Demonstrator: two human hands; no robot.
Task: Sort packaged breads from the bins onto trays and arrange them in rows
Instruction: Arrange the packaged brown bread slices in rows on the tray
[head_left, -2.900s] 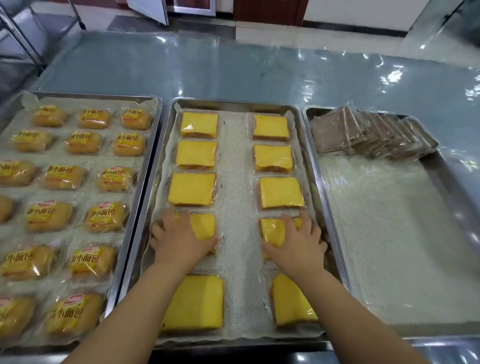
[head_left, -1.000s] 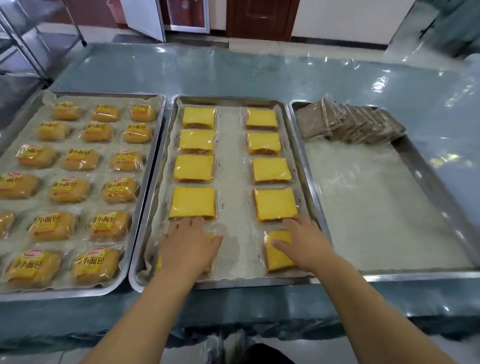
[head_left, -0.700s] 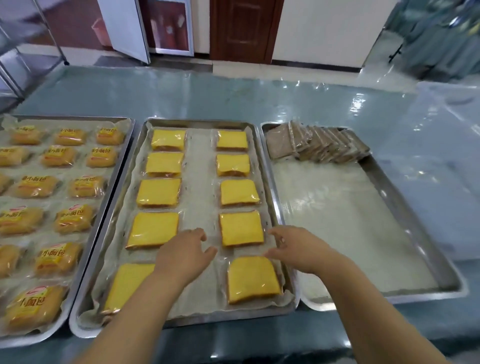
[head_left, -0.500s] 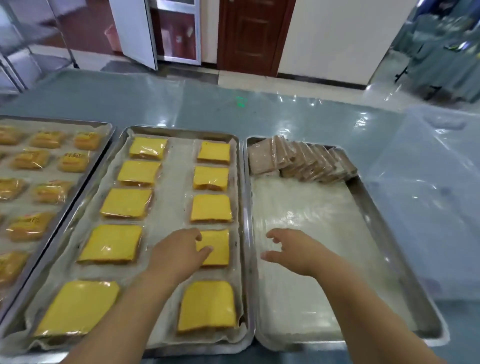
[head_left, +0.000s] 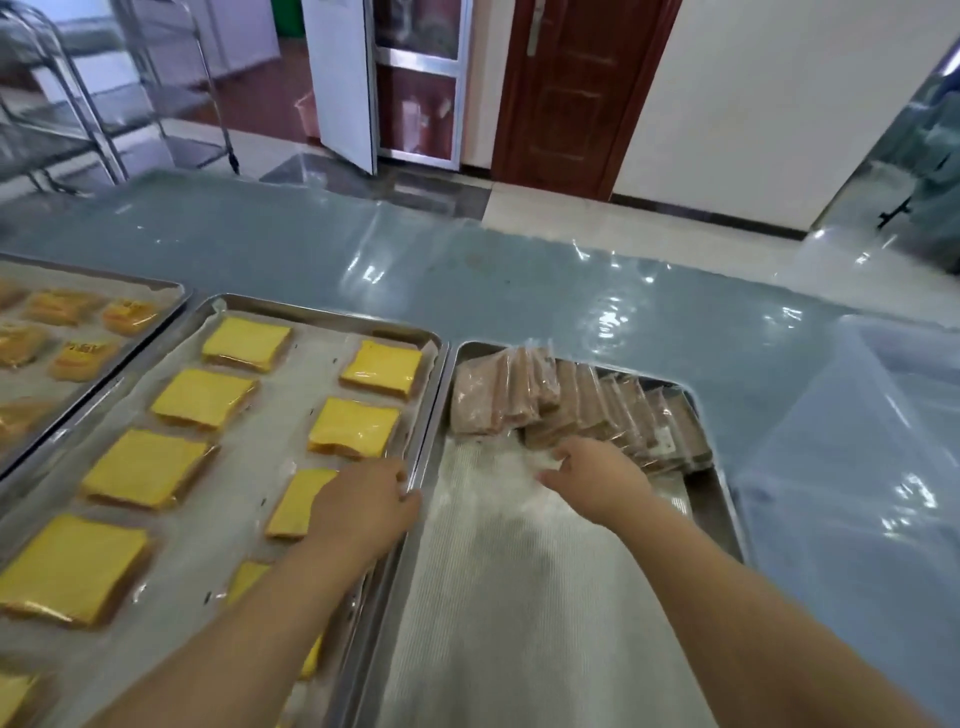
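Steel trays, three side by side on the blue-covered desk (head_left: 467, 260). Head view only.

Middle tray (head_left: 332, 312), centre-left of frame: yellow breads (head_left: 353, 426) lie flat in two columns on a liner, and that tray looks done. Left tray (head_left: 104, 280), upper left edge: small labelled buns (head_left: 78, 358) in rows. Right tray (head_left: 722, 499), centre-right: brown breads (head_left: 571, 405) lean in an overlapping stack along its far end, with white mesh liner (head_left: 519, 571) bare below them. Clear plastic bin (head_left: 857, 467) at right edge, contents not readable.

Step in hand, my guess: pull brown packs off the stack and lay them out in rows. To do it well, take one pack by its near edge without dragging its neighbours over, lay it flat, start at the far corner, and keep the gaps even like the yellow columns. The wrappers look slippery, so pinch the seam.

Left hand (head_left: 363, 499): fingers loosely bent, holds nothing, over the right edge of the middle tray above a yellow pack. Cannot tell if it touches the rim.

Right hand (head_left: 592, 475): fingers reaching forward, thumb apart, tips at the near foot of the brown stack. No pack clasped or lifted that I can see, and contact is blurred.
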